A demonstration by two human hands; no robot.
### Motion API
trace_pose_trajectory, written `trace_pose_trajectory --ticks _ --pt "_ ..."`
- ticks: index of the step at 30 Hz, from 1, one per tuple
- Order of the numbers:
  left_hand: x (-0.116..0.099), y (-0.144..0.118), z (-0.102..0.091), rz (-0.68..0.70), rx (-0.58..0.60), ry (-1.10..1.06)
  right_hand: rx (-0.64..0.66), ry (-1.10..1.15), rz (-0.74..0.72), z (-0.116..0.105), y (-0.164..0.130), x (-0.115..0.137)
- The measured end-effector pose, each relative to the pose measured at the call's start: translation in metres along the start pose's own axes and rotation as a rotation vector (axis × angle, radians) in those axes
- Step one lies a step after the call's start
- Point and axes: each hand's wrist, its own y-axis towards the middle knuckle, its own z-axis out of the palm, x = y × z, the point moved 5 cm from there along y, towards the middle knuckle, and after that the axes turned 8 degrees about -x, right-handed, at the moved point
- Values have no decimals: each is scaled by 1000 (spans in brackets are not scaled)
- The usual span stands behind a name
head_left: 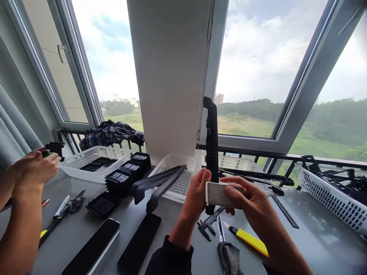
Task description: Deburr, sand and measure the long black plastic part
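Two hands at table's near edge: left hand (197, 193) grips upright black bar (211, 145); right hand (249, 202) presses white block (219, 194), possibly sanding; next needs steady strokes.

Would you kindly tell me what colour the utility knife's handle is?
Yellow; the utility knife lies on the table, seen best in the head view.

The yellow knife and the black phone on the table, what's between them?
Head view: a black caliper lies between the yellow knife and the black phone.
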Motion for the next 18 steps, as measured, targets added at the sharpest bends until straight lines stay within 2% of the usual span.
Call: trace_pose_trajectory --ticks 3,5,9,13,15,18 --pt "-6 5 -2 142 -28 117 -44 -33 -28 -6 9 -4" --pt "-7 7 -4 170 -41 139 -89 -52 -35 -14 13 -8" --pt "-8 10 -9 129 -62 129 -129 -90 -28 -23 16 -11" --pt "-13 6 -6 111 -70 180 -170 -64 -35 -24 15 -9" --pt "-16 2 0 106 -61 204 -241 1 -42 -26 15 -8" --pt "-16 -5 10 70 17 239 -375 113 -52 -30 16 -8"
